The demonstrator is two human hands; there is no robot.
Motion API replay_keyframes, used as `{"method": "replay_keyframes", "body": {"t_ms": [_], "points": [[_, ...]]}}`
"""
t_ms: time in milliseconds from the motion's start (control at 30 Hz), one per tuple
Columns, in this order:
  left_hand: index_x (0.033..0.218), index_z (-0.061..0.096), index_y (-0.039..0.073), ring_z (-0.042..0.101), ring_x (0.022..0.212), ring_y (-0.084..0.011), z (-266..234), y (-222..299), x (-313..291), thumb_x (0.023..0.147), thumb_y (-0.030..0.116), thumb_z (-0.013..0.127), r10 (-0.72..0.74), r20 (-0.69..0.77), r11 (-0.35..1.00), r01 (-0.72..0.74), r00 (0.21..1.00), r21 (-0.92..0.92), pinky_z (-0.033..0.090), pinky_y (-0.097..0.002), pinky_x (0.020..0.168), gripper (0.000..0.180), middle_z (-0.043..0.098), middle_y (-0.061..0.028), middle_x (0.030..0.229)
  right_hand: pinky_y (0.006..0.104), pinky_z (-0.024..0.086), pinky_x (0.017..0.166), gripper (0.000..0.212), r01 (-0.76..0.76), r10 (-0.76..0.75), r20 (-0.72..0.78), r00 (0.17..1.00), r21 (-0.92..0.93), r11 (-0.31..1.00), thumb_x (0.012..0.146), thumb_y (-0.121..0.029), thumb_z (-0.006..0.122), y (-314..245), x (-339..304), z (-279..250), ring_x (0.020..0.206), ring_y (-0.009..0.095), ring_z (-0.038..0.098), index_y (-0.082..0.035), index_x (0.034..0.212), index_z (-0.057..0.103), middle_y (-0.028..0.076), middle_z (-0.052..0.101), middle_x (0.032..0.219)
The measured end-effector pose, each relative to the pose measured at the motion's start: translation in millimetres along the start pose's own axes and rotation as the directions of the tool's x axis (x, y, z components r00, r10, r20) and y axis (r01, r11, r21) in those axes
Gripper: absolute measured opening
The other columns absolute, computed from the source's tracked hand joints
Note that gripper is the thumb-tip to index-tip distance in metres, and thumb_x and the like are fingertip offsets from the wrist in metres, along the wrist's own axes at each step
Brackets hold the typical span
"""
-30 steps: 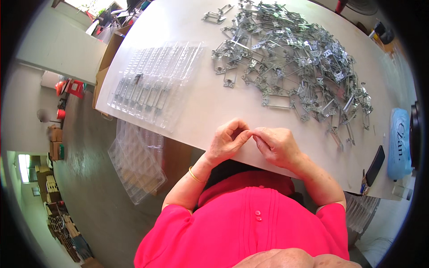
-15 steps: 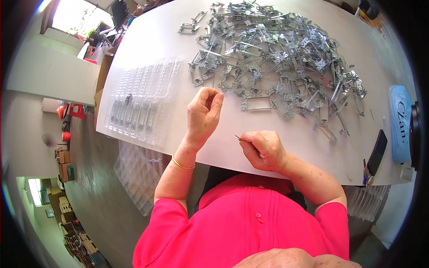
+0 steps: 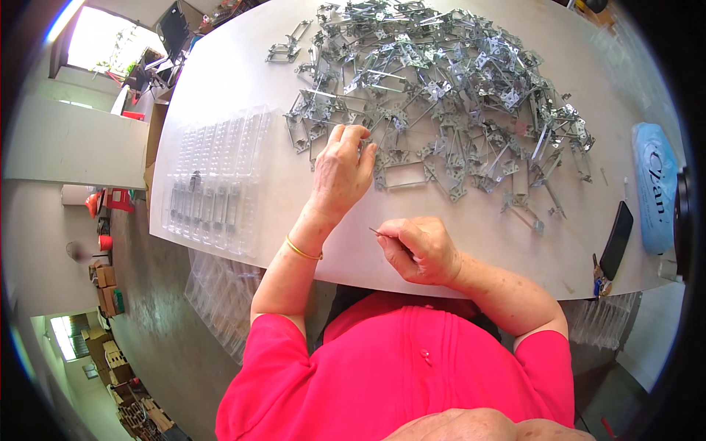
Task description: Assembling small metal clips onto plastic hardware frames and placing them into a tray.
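Observation:
My left hand (image 3: 342, 167) reaches to the near left edge of a large heap of metal brackets (image 3: 471, 110), its thumb apart from the fingers. The fingertips are over or against brackets there; whether they touch one is hidden. Closer to my body, above the table, my right hand (image 3: 421, 251) is closed in a pinch. Between its thumb and forefinger is a thin metal pin (image 3: 374, 231), of which only the dark tip sticks out to the left.
Clear plastic trays (image 3: 213, 173) lie at the left of the white table (image 3: 346, 253), several slots filled with metal parts. At the right are a black phone (image 3: 616, 239), keys (image 3: 601, 279) and a blue packet (image 3: 654, 187). More clear trays (image 3: 220, 294) stand below the left edge.
My left hand has gone from a closed pinch to spread fingers and moved up to the bracket heap. My right hand keeps its pinch on the pin. The view has shifted slightly.

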State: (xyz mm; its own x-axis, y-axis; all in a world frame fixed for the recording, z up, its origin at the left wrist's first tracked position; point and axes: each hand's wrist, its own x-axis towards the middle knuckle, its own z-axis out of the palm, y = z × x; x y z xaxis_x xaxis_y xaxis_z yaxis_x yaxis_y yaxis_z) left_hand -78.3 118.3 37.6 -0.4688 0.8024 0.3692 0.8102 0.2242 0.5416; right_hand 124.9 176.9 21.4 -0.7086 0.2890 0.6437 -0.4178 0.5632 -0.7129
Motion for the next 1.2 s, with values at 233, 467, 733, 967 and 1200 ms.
{"method": "replay_keyframes", "body": {"t_ms": [233,467,733,967,1200], "points": [[0.101,0.07,0.003,0.067,0.075,-0.0312,2,7,1,0.098,0.011,0.075,-0.081,-0.016,0.996,0.08,0.997,-0.051,0.054,-0.0437,0.07,0.011,0.066,-0.0149,0.099,0.0399,0.051,0.051,0.021,-0.007,0.007,0.024,1.0,-0.015,1.0,0.088,0.003,0.075,4,0,-1,0.055,0.029,0.065,-0.004,0.106,0.065,0.009,0.065,0.069],[0.097,0.07,0.002,0.065,0.072,-0.0282,1,10,4,0.098,0.007,0.074,-0.065,-0.073,0.991,0.056,0.995,-0.121,0.053,-0.0404,0.067,0.006,0.064,-0.0123,0.089,0.0407,0.052,0.052,0.021,0.013,-0.012,0.014,1.0,-0.035,0.999,0.088,0.002,0.075,1,1,-3,0.057,0.029,0.067,-0.003,0.107,0.067,0.009,0.065,0.068],[0.093,0.067,0.003,0.062,0.067,-0.026,-30,25,-17,0.096,0.003,0.074,0.033,-0.184,0.999,-0.028,0.982,0.03,0.052,-0.0385,0.063,0.007,0.065,-0.0106,0.087,0.0414,0.053,0.053,0.021,0.049,-0.05,-0.015,0.999,-0.055,0.997,0.089,0.001,0.076,2,0,0,0.059,0.03,0.068,-0.003,0.107,0.067,0.01,0.067,0.072],[0.092,0.066,0.001,0.062,0.068,-0.024,-54,25,-89,0.096,-0.004,0.072,-0.028,-0.125,0.999,0.032,0.992,0.027,0.05,-0.037,0.061,0.009,0.064,-0.0114,0.087,0.0414,0.052,0.052,0.019,0.018,-0.02,-0.071,0.997,-0.018,1.0,0.091,-0.001,0.076,4,-2,1,0.058,0.03,0.068,-0.004,0.107,0.065,0.01,0.066,0.072],[0.098,0.068,-0.001,0.062,0.075,-0.0204,-50,20,-140,0.1,-0.001,0.072,-0.11,0.012,0.992,0.11,0.994,-0.069,0.051,-0.0333,0.066,0.005,0.065,-0.0117,0.096,0.0415,0.052,0.052,0.021,-0.005,0.005,-0.061,0.998,-0.008,1.0,0.091,-0.001,0.076,6,-4,4,0.057,0.03,0.068,-0.005,0.108,0.064,0.01,0.068,0.074]]}}
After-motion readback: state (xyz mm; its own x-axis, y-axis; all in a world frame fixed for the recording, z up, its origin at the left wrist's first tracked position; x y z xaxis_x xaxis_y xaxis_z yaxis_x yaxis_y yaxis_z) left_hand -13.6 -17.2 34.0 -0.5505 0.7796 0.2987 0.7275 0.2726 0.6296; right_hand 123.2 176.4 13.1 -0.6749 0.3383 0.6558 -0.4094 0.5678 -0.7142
